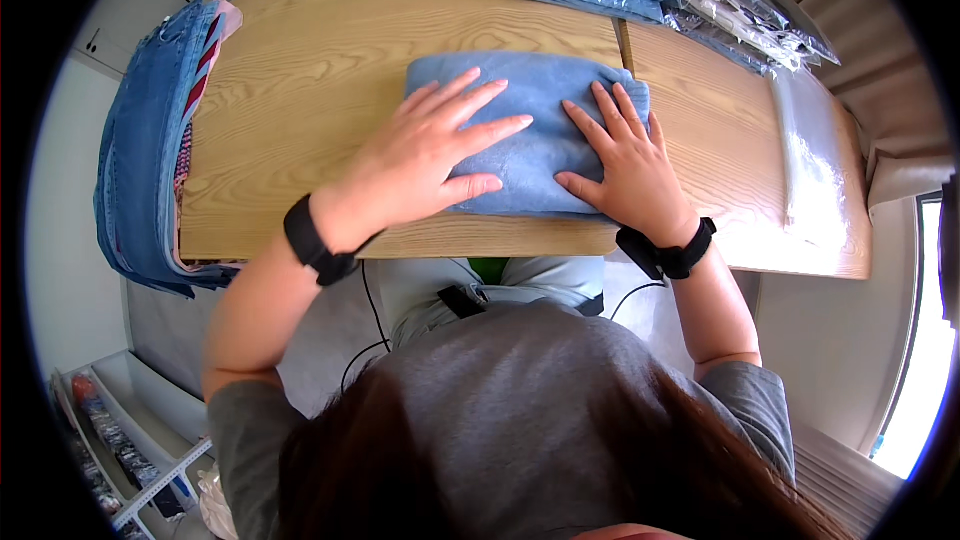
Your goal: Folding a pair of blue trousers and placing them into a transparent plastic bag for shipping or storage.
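As your left hand [415,160] and right hand [638,170] span the folded cloth [536,154], press evenly.
Fingers [495,133] spread wide, gripping nothing; smooth outward left and right.

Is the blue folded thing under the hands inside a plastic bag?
No, the folded light-blue garment lies on the wooden table with its fabric bare.
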Action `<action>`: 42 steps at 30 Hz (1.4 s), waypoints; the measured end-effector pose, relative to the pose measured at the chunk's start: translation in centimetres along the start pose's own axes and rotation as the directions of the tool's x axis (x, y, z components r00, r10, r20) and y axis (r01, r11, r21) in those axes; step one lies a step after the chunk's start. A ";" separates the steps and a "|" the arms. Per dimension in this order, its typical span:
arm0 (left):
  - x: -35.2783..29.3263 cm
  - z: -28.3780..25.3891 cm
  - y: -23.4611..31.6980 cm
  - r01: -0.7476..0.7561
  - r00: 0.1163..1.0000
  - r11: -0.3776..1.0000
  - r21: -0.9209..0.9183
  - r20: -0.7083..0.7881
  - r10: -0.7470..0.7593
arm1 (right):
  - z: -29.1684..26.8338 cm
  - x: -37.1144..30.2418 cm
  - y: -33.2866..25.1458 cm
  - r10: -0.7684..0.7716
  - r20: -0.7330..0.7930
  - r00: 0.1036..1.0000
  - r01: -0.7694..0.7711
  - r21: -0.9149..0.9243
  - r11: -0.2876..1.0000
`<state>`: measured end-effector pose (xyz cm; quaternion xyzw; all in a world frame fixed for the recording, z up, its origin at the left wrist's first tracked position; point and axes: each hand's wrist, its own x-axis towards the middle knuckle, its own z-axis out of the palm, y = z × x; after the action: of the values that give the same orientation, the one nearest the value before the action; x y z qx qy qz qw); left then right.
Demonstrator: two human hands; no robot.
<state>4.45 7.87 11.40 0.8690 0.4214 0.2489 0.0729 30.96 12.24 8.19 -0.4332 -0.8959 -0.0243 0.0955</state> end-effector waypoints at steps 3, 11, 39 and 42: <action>0.1 1.7 -1.9 -0.088 0.969 0.969 0.229 0.244 0.030 | 0.5 0.2 1.0 0.048 0.007 0.999 -0.049 0.058 0.997; 0.0 3.7 -3.1 -0.016 0.910 0.986 0.165 0.410 -0.054 | 2.3 0.4 2.7 0.058 0.069 0.996 -0.076 0.291 0.954; 1.5 3.1 -1.9 0.083 0.862 0.987 0.138 0.487 -0.141 | -0.8 -7.4 29.2 0.733 -0.333 0.593 -0.720 0.188 0.668; 0.9 3.3 -2.1 0.090 0.867 0.985 0.148 0.475 -0.151 | 0.3 -11.5 35.5 0.791 -0.295 0.536 -0.844 -0.168 0.509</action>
<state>5.06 10.15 8.14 0.8784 0.4574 -0.0078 0.1386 65.63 25.58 4.27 -0.8100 -0.5569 -0.1463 0.1112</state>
